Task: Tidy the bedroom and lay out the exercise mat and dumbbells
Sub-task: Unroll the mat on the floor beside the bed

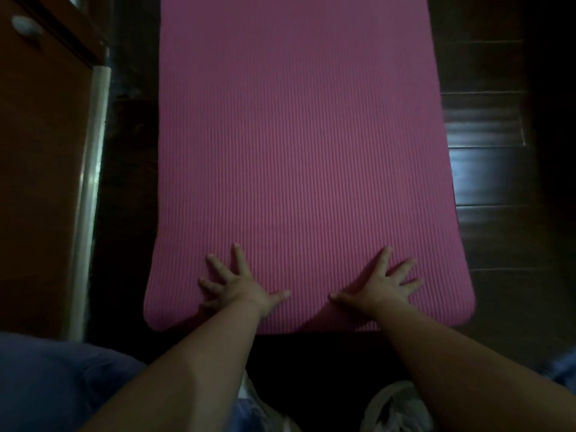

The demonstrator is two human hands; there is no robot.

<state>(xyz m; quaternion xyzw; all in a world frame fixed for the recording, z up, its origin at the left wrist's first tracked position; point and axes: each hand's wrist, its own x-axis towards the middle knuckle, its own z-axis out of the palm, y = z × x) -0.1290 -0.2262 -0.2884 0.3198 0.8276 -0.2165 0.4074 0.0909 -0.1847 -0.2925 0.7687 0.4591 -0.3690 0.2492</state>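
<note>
Nearest the camera, blue-clad knees [56, 378] and a pale shoe [396, 406] showed at the bottom edge. Just beyond, the left hand [240, 285] and the right hand [380, 285] lay flat on the near end of the pink exercise mat [296, 135], fingers spread and straight, each grip wide open and closed around nothing. The ribbed mat stretched away unrolled on the dark wooden floor [486, 126]. An orange-brown cabinet [40, 135] stood along its left.
</note>
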